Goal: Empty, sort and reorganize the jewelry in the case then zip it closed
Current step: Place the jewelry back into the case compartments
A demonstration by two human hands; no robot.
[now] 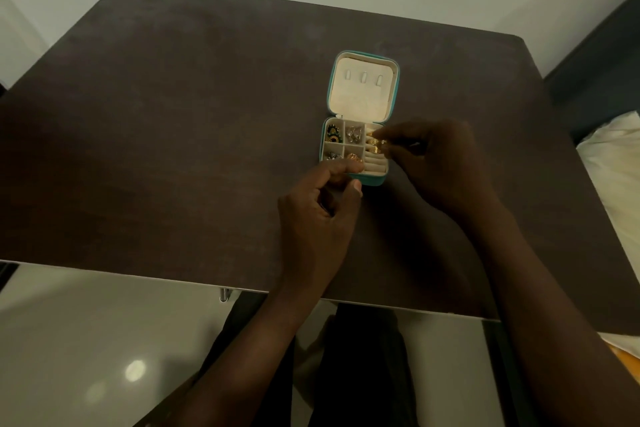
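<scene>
A small teal jewelry case (370, 180) lies open on the dark table, its cream-lined lid (362, 90) tipped back with three small tabs. The tray holds green-and-gold earrings (333, 134), silver pieces (354, 134), more silver (333, 156), a rose-gold piece (353, 157) and gold rings (374, 144) in the ring rolls. My left hand (322, 208) steadies the case's near edge, with its fingers on the front rim. My right hand (440, 159) pinches a gold ring at the ring rolls on the tray's right side.
The dark brown table (173, 149) spreads wide around the case. A bed with white bedding (613, 177) stands to the right, next to a dark headboard. My legs and a glossy pale floor (86, 340) show below the table's near edge.
</scene>
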